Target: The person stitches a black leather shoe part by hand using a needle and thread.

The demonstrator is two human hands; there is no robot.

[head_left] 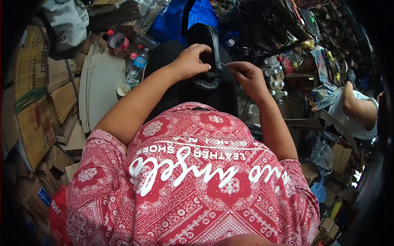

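Note:
A black leather shoe (216,43) lies on my lap, with its stitched end (205,85) toward me. My left hand (191,61) curls over the shoe's near left side, its thumb and fingers bent against it. At the shoe's right edge, my right hand (247,77) has thumb and forefinger pinched on a thin, light strand (223,64); whether this is thread or a needle cannot be made out. A black strap (184,20) runs up from the far end of the shoe. Some left fingertips are hidden by the shoe.
Plastic bottles (140,61) and a white cup (123,89) stand left of my legs. Several small jars (276,78) are at the right. A blue bag (203,16) lies ahead. Cardboard boxes (61,74) pile up on the left. Another person's arm (359,108) shows at far right.

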